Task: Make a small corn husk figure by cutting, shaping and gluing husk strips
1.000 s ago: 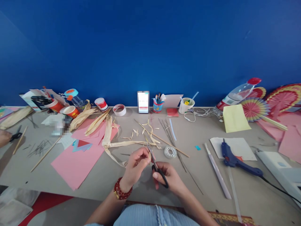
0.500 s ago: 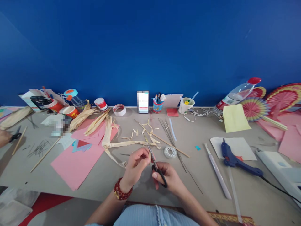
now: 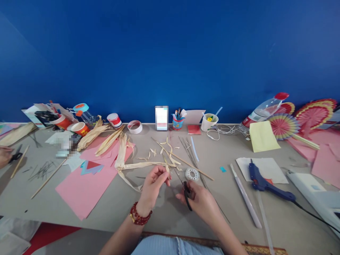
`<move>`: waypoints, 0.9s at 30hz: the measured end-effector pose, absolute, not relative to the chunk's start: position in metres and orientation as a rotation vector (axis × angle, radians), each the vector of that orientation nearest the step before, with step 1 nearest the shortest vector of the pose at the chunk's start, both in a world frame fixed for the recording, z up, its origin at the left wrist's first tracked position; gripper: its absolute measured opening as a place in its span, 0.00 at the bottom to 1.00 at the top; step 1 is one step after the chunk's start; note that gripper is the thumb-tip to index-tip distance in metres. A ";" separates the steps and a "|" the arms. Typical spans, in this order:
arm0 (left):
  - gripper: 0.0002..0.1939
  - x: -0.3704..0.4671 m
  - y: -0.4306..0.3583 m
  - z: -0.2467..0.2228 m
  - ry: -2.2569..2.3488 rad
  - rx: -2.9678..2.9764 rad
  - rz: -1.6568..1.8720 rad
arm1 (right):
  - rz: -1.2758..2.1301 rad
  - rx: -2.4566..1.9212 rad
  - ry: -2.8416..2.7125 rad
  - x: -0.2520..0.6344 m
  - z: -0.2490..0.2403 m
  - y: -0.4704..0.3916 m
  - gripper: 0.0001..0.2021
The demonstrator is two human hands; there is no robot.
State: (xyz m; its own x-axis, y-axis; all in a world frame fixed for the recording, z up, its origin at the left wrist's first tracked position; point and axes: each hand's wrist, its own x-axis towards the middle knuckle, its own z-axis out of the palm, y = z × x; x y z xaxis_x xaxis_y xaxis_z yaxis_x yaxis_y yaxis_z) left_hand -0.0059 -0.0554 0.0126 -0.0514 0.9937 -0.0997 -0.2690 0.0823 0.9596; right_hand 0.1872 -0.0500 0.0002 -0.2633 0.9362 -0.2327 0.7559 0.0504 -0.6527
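Near the front of the table, my left hand pinches a small pale piece of husk between thumb and fingers. Just to its right, my right hand is closed around black-handled scissors, whose blades point up and to the left, apart from the husk piece. Long dried husk strips lie beyond my left hand, with small scraps around them. A white tape roll sits beyond my right hand, beside thin wires and a wooden stick.
Pink paper and dried husks lie left. Another person's hand is at the far left edge beside scissors. A blue glue gun, a white knife-like tool and a tilted bottle are right. A phone stands behind.
My right hand has moved slightly right with the scissors, whose blades have drawn away from the husk piece. My left hand still pinches that piece.
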 end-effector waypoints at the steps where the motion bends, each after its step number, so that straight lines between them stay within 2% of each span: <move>1: 0.11 -0.006 -0.055 0.012 1.090 0.906 1.305 | 0.929 -1.798 -2.137 0.190 0.002 -0.053 0.16; 7: 0.09 -0.008 -0.056 0.010 1.055 0.875 1.362 | 0.616 -2.047 -2.394 0.195 0.008 -0.061 0.16; 12: 0.08 -0.011 -0.056 0.005 1.080 0.891 1.367 | 0.601 -2.001 -2.457 0.199 0.017 -0.064 0.11; 19: 0.10 -0.013 -0.061 0.003 1.190 1.024 1.412 | 0.535 -2.090 -2.483 0.201 0.033 -0.063 0.12; 27: 0.09 0.003 -0.070 0.002 1.156 1.566 1.107 | 0.459 -2.142 -2.395 0.192 0.027 -0.063 0.07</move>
